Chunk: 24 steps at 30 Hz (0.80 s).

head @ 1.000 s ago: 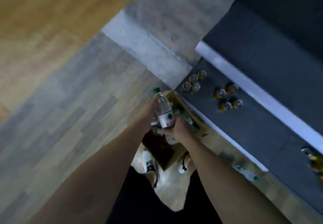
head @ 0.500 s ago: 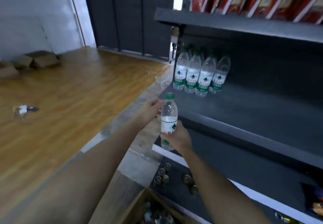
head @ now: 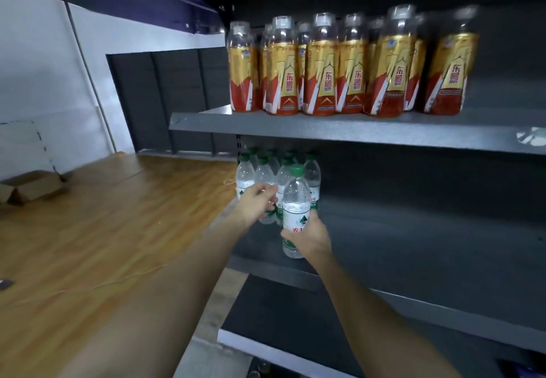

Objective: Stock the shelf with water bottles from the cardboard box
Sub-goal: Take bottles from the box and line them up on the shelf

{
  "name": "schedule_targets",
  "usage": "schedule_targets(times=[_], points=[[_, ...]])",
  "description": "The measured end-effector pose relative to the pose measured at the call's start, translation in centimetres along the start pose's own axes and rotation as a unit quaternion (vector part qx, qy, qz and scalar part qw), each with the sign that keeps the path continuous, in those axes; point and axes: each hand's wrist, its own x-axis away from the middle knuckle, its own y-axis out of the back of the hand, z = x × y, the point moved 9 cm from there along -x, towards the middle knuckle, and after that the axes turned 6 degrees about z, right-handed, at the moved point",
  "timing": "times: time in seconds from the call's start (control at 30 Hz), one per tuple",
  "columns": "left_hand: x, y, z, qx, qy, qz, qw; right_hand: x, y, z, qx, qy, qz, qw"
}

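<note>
While right hand [head: 310, 237] grips upright water bottle [head: 296, 200] over shelf [head: 413, 247], left hand [head: 257, 200] loosely curled, holding nothing.

Clear water bottle [head: 296, 200] w/ green cap, white-green label, held upright at frame centre, lower body gripped, approx 7 similar shelved bottles [head: 260, 175] clustered just behind-left, dark grey shelf [head: 413, 247] at centre-right

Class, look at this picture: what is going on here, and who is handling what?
A person is stocking a dark shelf with water. The right hand grips a green-capped water bottle upright at the shelf's front edge. The left hand touches the cluster of water bottles already standing there. Gold-and-red drink bottles fill the shelf above.
</note>
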Motion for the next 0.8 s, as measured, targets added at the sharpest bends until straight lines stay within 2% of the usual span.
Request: schedule_targets(times=[0.13, 0.37, 0.63, 0.8], points=[[-3.6, -2.0, 0.6, 0.003, 0.015, -0.004, 1.0, -3.4, 1.7, -2.6, 0.013, -0.006, -0.009, 1.0], [-8.1, -4.4, 2.5, -0.042, 0.033, 0.004, 0.999, -7.8, 1.8, -6.0, -0.04, -0.006, -0.015, 0.999], [-10.1, -5.1, 3.5, -0.088, 0.044, -0.025, 0.995, -9.3, 1.0, -5.8, -0.043, 0.027, -0.04, 0.998], [-9.8, -5.3, 3.2, -0.111, 0.05, -0.02, 0.992, -9.6, 0.8, -5.4, -0.027, 0.015, -0.021, 0.999]])
